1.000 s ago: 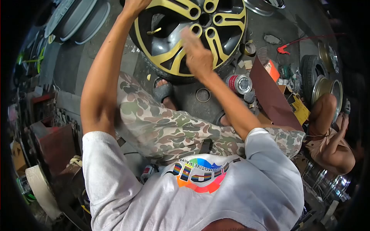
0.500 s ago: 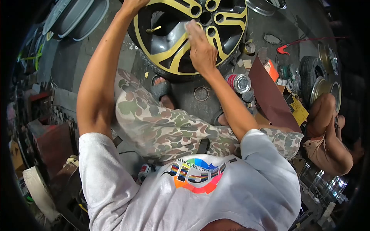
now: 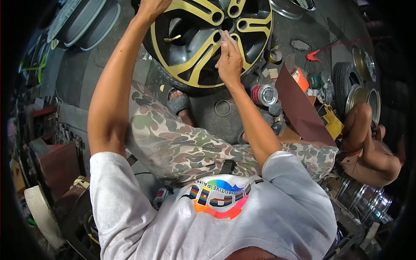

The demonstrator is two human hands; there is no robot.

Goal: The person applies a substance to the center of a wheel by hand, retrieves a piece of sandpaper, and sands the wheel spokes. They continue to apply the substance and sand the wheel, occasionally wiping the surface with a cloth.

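A black wheel rim with yellow spoke faces (image 3: 190, 67), fitted with a tire, lies at the top centre. My left hand (image 3: 154, 6) is at the wheel's upper left edge, partly cut off by the frame; its fingers are hidden. Over the spokes near the hub, my right hand (image 3: 229, 58) has its fingers pressed together around something small and grey that I cannot make out. A yellow strip (image 3: 172, 38) sticks up from an opening in the wheel.
A paint can (image 3: 265, 95), a tape roll (image 3: 274, 55) and a brown sheet (image 3: 301, 106) lie right of the wheel. A red air gun (image 3: 313, 56) is farther right. Grey rims (image 3: 102, 26) stand upper left. Another person (image 3: 368, 147) crouches at the right.
My right hand has moved a little down across the spokes, its fingers now more upright. The view has shifted slightly. My left hand stays at the wheel's edge.
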